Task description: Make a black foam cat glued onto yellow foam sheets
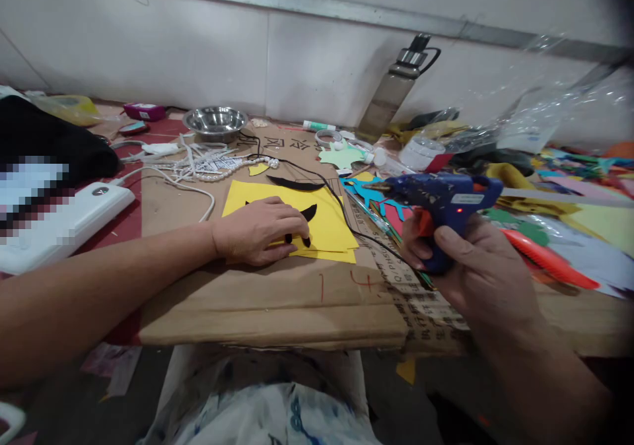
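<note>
Right hand (468, 253) grips a blue plastic glue gun (436, 193) at three o'clock of the yellow rectangular sheets (333, 224). Left hand (262, 231) lies palm-down over a black, pointed cut-out (310, 213) on these sheets; cannot tell if pinching.

Cardboard (277, 306) bears red "1" (321, 287) and "4" (360, 280) right of the left grip (262, 230), "风冷" (287, 143) beyond it, "Q/PHSU" (399, 267) left of the right grip (473, 253).

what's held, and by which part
The right hand holds the blue glue gun by its handle; the left hand lies over black material, its grip unclear.
</note>
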Tool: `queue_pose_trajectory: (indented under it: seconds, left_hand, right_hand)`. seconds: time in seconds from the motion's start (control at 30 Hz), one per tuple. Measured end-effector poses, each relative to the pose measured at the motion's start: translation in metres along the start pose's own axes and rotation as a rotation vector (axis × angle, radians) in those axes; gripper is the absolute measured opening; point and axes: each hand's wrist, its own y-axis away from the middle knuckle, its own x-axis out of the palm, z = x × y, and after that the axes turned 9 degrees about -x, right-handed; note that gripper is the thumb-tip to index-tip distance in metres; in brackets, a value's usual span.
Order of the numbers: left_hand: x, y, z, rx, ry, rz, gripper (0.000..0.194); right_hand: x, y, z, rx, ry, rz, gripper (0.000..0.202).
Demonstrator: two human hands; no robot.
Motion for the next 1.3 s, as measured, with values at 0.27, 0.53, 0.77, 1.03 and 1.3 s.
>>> queue_pose_trajectory:
  seconds: [0.27, 0.53, 0.77, 1.03, 1.3]
  left_hand:
    - [0.002, -0.001, 0.003, -0.014, -0.002, 0.005, 0.023]
    - [0.001, -0.001, 0.002, -0.004, -0.040, 0.011, 0.027]
    - [-0.001, 0.000, 0.001, -0.119, 0.009, 0.103, 0.040]
    - [-0.001, -0.007, 0.001, -0.249, 0.072, 0.137, 0.047]
    - [-0.002, -0.020, -0.005, -0.354, 0.023, 0.180, 0.038]
  right_hand:
    - [0.020, -0.028, 0.010, -0.098, -0.065, 0.036, 0.025]
    - [0.049, -0.072, 0.017, -0.202, -0.121, 0.110, 0.019]
    - [0.052, -0.104, -0.020, -0.295, -0.054, 0.073, 0.024]
    - [0.040, -0.101, -0.040, -0.153, -0.093, 0.079, 0.024]
    - [0.043, -0.095, -0.036, -0.126, -0.129, 0.076, 0.022]
